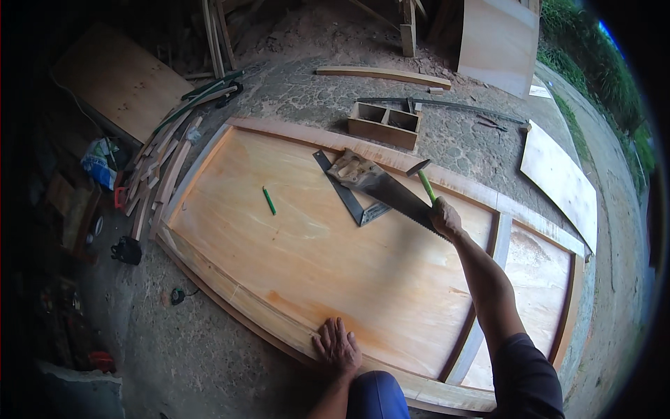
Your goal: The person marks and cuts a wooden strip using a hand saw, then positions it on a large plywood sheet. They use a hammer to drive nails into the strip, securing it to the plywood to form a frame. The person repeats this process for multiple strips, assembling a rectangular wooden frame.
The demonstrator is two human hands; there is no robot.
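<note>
A large framed plywood panel (pixel 279 244) lies in front of me, with a crossbar (pixel 481 307) toward its right end. My right hand (pixel 444 216) is closed round the green handle of a hammer (pixel 422 174), its dark head pointing away from me. Beside that hand, a hand saw (pixel 398 192) with a worn wooden handle rests on the panel, partly over a metal try square (pixel 342 192). My left hand (pixel 337 347) lies flat on the near frame rail, fingers stretched out. A green pencil (pixel 269 200) sits on the plywood further left.
Beyond the far rail stands a divided wooden box (pixel 384 124), with pliers (pixel 490 123) and a long timber strip (pixel 384 75) on the concrete. Wood offcuts (pixel 160 167) are piled at the left. A tape measure (pixel 179 296) lies near the panel; a white sheet (pixel 558 178) is at the right.
</note>
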